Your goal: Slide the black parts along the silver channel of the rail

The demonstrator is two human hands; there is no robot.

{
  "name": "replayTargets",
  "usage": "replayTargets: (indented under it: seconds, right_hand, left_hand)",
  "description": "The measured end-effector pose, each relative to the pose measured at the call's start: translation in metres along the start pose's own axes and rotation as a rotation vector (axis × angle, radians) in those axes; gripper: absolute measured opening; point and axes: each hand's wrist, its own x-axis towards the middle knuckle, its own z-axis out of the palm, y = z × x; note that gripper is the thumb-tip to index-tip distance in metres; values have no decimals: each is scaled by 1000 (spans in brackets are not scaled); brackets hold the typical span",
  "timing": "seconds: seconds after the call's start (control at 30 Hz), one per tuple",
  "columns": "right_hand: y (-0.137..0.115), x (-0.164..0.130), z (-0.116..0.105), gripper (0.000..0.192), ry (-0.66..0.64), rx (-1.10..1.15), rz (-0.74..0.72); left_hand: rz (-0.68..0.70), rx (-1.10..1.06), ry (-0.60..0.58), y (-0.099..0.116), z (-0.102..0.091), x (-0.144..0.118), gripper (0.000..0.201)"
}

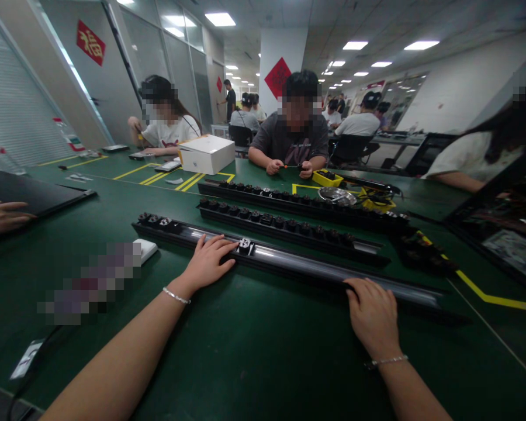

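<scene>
A long black rail (307,268) lies slantwise across the green table before me. My left hand (209,261) rests over it with fingers stretched out, the fingertips against a small black-and-silver socket module (245,245) set in its channel. Several similar modules (154,220) sit at the rail's left end. Farther right, my right hand (372,313) has its fingers bent over the near edge of the same rail, thumb below; part of that grip is hidden. Just behind lies a second black rail (263,218) filled with a row of modules, and beyond it another rail (298,200).
At left are a blurred-out object (96,283) with a white end and cable, and another person's hand (4,216) on a dark panel (39,193). A white box (207,155), a metal bowl (337,196) and yellow bins (326,178) stand farther back. Co-workers sit around the table.
</scene>
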Motion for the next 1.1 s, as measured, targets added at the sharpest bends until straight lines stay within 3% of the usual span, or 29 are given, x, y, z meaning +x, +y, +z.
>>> replayTargets:
  seconds: [1.1]
  right_hand:
    - [1, -1, 1, 33, -9, -48, -44]
  left_hand:
    - [73, 21, -14, 11, 0, -1, 54]
